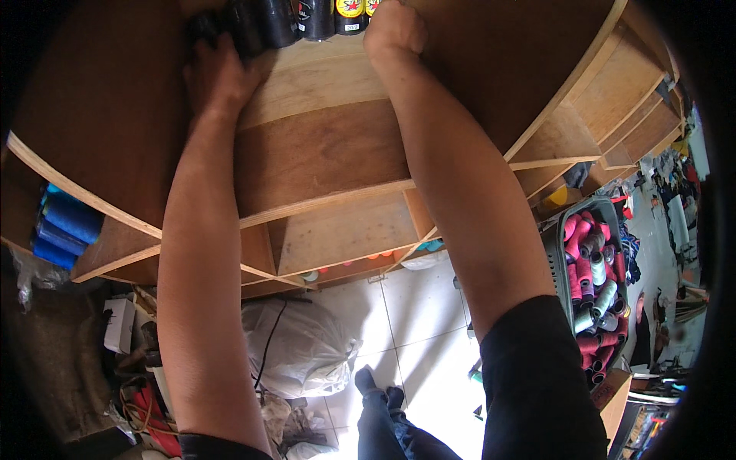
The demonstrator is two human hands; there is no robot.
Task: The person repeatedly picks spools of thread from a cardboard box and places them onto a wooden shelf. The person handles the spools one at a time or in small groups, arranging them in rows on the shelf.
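Observation:
Inside a wooden shelf compartment, a row of black thread spools (282, 24) stands along the top edge of the view. Some carry round yellow, red and white labels on their ends. My left hand (218, 80) is at the row's left end, its fingers curled against a dark thread spool (203, 27) in shadow. At the right end my right hand (395, 32) is closed, beside a yellow-labelled spool (351, 14). Its fingertips are hidden, so what it holds, if anything, does not show. Both forearms stretch forward over the shelf front (326, 201).
Blue thread spools (69, 226) lie in a left compartment. To the right, a grey basket (563, 276) holds many pink, red and pale green spools. Below are a white plastic bag (303, 345), a white tiled floor (429, 307) and my feet. More wooden compartments (613, 69) run along the right.

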